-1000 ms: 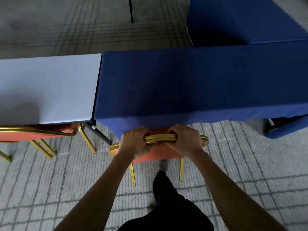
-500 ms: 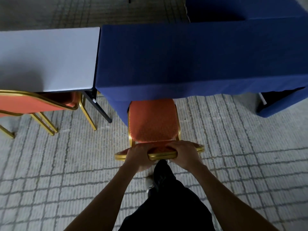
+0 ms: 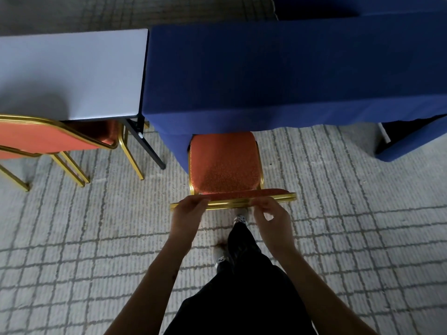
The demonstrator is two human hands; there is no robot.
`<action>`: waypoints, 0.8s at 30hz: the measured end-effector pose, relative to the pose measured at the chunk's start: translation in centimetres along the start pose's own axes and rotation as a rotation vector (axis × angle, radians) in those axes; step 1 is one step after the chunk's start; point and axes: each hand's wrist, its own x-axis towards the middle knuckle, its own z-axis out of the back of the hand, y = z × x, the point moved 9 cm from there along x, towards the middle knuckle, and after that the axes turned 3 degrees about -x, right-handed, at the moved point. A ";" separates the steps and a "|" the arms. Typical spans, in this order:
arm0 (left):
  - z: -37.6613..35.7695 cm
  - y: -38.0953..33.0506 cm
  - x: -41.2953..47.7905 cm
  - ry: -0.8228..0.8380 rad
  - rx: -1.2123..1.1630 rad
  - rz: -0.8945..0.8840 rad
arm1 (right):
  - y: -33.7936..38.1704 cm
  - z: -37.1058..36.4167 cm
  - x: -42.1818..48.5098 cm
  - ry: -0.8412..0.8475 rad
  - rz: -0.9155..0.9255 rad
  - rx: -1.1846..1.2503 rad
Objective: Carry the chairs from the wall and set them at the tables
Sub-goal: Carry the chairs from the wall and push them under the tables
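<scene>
An orange-cushioned chair (image 3: 225, 165) with a gold frame stands on the carpet, its seat partly tucked under the blue-clothed table (image 3: 290, 76). My left hand (image 3: 187, 215) rests with loose fingers at the left end of the chair's gold back rail. My right hand (image 3: 271, 217) hovers just behind the rail near its middle, fingers curled and apart, not gripping it. A second orange chair (image 3: 43, 139) stands at the grey table (image 3: 70, 73) on the left.
The grey table's black leg (image 3: 147, 147) angles down between the two chairs. Another blue-clothed table (image 3: 362, 6) stands behind, and a blue cloth corner (image 3: 411, 143) hangs at the right. My dark trousers and shoes are below the chair back. Grid-patterned carpet lies all around.
The chair has slid out from under the blue table toward me and now stands still. Both hands have loosened from the back rail, the right hand lifting off it.
</scene>
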 end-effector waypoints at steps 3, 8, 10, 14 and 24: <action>0.2 0.8 -1.2 -0.027 -0.222 0.154 | -1.2 -1.9 -1.1 0.102 -0.149 0.114; -0.1 5.1 -1.8 -0.106 -0.380 0.426 | -6.2 -6.0 -2.4 0.230 -0.675 0.467; -1.0 5.9 -1.5 -0.070 -0.495 0.519 | -6.6 -6.9 -2.4 0.212 -0.781 0.658; -3.3 5.1 -1.4 0.009 -0.772 0.667 | -6.3 -8.1 -0.8 0.154 -0.846 0.914; -4.7 3.2 2.2 -0.098 -0.907 0.552 | -6.1 -9.8 4.0 -0.102 -0.954 1.096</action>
